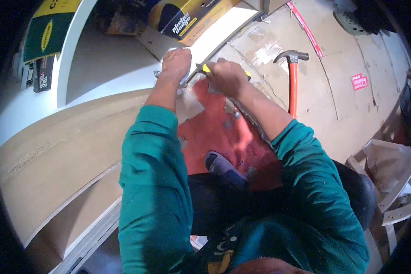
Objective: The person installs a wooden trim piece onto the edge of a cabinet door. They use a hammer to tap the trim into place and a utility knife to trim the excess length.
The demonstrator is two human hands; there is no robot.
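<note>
My right hand (pixel 228 76) is closed around a tool with a yellow handle (pixel 206 68). A short grey metal end sticks out of it toward the left, beside the lower edge of the white shelf unit; its exact kind is hard to tell. My left hand (pixel 176 63) is curled into a fist just left of it, against the white shelf unit (pixel 118 77). Whatever its fingers grip, if anything, is hidden. Below the hands lies a worn red floor surface (pixel 205 132), with torn pale scraps near its top edge.
A claw hammer (pixel 292 86) with an orange handle lies on cardboard (pixel 329 91) at the right. Boxes (pixel 182 23) sit on the shelf. A long wooden board (pixel 73 123) runs along the left. Broken wooden pieces (pixel 390 182) lie at the far right. My slippered foot (pixel 226 168) rests on the red surface.
</note>
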